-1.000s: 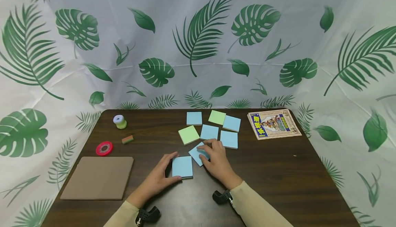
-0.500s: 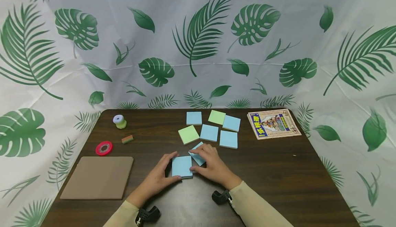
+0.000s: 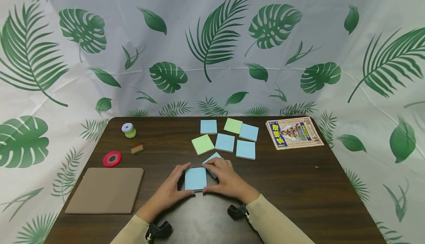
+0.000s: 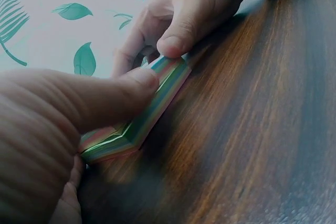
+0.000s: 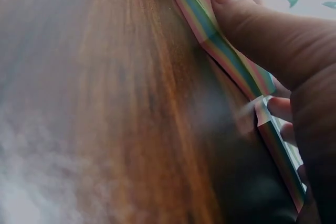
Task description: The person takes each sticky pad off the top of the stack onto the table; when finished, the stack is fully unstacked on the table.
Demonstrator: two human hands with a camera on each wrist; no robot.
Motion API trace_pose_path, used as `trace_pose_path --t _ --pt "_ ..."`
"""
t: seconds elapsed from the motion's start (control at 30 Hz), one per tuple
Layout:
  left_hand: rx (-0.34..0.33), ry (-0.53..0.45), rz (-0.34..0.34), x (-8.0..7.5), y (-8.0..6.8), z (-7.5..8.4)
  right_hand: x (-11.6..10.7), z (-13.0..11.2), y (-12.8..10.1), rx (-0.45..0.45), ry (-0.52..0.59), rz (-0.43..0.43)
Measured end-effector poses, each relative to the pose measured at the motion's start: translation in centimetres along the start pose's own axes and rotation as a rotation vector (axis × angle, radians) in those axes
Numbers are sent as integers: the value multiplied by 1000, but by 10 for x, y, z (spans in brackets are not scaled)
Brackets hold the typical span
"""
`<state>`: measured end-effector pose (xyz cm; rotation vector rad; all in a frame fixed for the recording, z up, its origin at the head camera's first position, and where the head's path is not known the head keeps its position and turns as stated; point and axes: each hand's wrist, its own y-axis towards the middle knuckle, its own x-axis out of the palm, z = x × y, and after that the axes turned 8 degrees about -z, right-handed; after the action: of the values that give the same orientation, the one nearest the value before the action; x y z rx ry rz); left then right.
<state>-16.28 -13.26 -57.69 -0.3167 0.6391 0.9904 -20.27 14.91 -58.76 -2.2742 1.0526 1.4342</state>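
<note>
A small stack of blue-topped sticky note pads [image 3: 195, 179] lies on the table in front of me, its edges striped in several colours in both wrist views. My left hand [image 3: 169, 190] holds its left side, thumb at the near edge and fingertip at the far corner. From the right, my right hand [image 3: 227, 181] grips the same stack, thumb at the near right corner and index finger at the far right one. Partly hidden beneath the right hand is another blue pad [image 3: 211, 157], set at an angle close beside the stack.
Further back lie several loose pads, among them a green pad [image 3: 203, 144] and a blue pad [image 3: 246, 149]. Booklets [image 3: 294, 133] are at the right. Leftward are a brown board [image 3: 105, 191], a red ring [image 3: 112, 158], a small striped block [image 3: 137, 149] and a white-and-green spool-like thing [image 3: 128, 130].
My right hand has moved left from the angled blue pad onto the stack's right side, its thumb sliding to the near corner. The left hand has stayed in place.
</note>
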Motion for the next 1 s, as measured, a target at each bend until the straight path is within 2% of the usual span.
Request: trace_pose_path --t 0.43,0.67,0.8,1.0 --pt "6 46 12 2 2 0 -1 2 2 2 56 8" --pt "-19 52 21 2 1 2 -6 -1 0 10 151 8" --pt "-19 72 20 3 1 2 -7 -4 -2 -19 196 54" --pt "39 110 34 4 1 2 -2 -7 -8 -25 273 141"
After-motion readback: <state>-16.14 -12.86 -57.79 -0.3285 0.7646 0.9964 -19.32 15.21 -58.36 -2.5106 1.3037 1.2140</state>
